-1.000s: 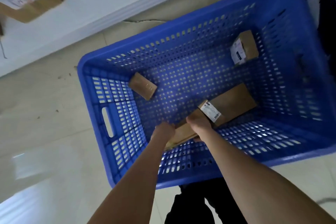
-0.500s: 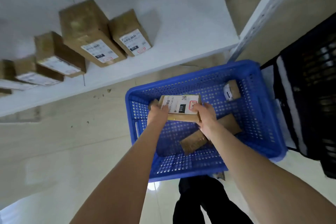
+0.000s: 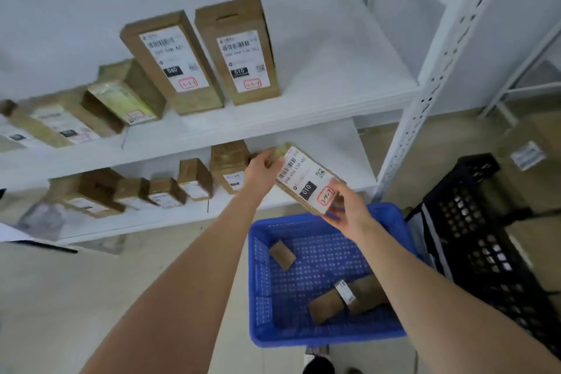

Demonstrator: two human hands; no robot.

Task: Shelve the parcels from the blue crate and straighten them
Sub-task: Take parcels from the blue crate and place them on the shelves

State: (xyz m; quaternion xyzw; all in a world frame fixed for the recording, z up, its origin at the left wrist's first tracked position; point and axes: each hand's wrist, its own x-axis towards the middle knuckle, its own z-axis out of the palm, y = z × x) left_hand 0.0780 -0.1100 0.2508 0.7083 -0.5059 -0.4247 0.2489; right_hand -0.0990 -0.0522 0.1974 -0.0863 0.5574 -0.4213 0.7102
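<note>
I hold a flat brown parcel point(image 3: 306, 181) with a white label marked 010 between both hands, above the blue crate point(image 3: 261, 288) and in front of the lower shelf point(image 3: 349, 158). My left hand point(image 3: 261, 167) grips its far end; my right hand point(image 3: 346, 209) grips its near end. Inside the crate lie a small brown box point(image 3: 282, 254) at the left and a long flat parcel point(image 3: 349, 297) toward the near right side. Several parcels stand on the lower shelf to the left of my left hand.
The upper shelf point(image 3: 334, 94) carries two tall labelled boxes point(image 3: 236, 51) and several lower ones to the left. A white perforated upright point(image 3: 425, 94) rises at the right. A black crate point(image 3: 485, 228) stands right of the blue one on the pale floor.
Both hands lifted the labelled parcel out of the crate and raised it toward the lower shelf. My view tilted up, bringing both shelves into sight.
</note>
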